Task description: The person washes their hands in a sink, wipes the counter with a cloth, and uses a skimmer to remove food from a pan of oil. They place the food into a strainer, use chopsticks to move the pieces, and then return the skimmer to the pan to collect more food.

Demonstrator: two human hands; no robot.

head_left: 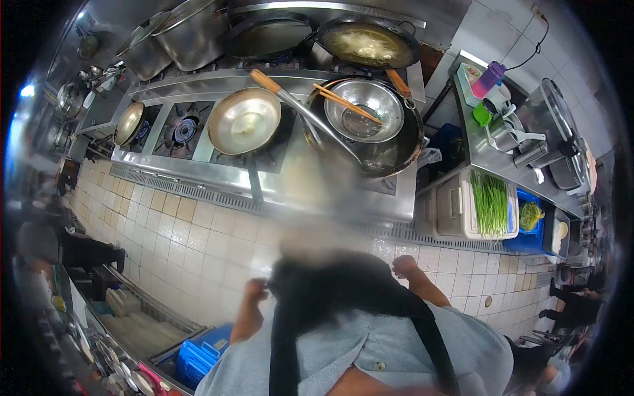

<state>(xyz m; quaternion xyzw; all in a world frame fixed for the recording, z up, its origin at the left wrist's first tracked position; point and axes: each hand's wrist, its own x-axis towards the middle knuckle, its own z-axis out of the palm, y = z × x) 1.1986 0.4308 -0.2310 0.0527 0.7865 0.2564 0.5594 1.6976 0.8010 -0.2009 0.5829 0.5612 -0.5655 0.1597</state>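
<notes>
My left hand (256, 289) hangs low beside the black apron (317, 290), partly lost in a blurred patch, so its fingers do not show clearly. On the other side, my right hand (404, 266) is loosely closed over the tiled floor, with nothing visible in it. Both stay apart from the stove. A frying pan (244, 122) with a little clear liquid rests on a burner, its dark handle pointing toward me. Right of it, a metal strainer (364, 111) holding wooden chopsticks (347, 102) sits over a large wok (403, 148). A wooden-handled long utensil (304, 112) leans across the wok.
Food sits in oil in a back wok (366, 46). A lit burner (186, 129) shows at left, below tall pots (191, 36). At right, a steel counter (485, 142) bears a purple bottle (489, 79); green stalks (489, 204) fill a bin. Other people stand at both edges.
</notes>
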